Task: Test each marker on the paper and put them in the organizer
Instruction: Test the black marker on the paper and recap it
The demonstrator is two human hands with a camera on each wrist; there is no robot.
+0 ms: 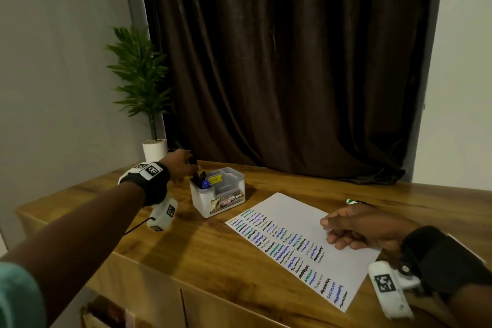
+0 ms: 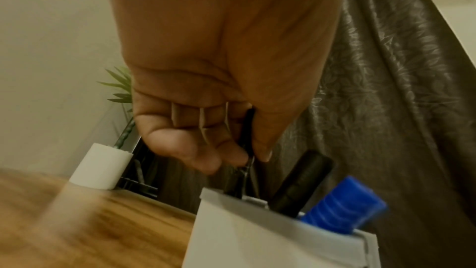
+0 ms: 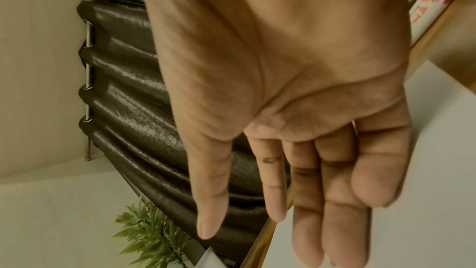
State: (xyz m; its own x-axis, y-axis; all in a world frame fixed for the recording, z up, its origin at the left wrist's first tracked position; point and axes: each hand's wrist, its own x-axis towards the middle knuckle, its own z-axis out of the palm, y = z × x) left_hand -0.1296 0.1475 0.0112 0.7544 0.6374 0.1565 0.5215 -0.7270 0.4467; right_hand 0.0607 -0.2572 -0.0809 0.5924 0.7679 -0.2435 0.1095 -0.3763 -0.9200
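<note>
My left hand (image 2: 206,89) pinches a black marker (image 2: 246,129) into the organizer (image 1: 210,201) beside two others, my right hand (image 1: 364,229) rests relaxed and empty on the scribbled paper (image 1: 292,210), and at least one marker (image 1: 354,202) waits on the tabletop (image 1: 213,255).

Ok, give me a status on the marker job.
Done: the paper carries many test squiggles, and a black and a blue marker stand in the organizer. In hand: the left hand pinches a black marker above it. Left: a marker beyond the open right hand.

"OP" on organizer (image 1: 217,194) label
</note>
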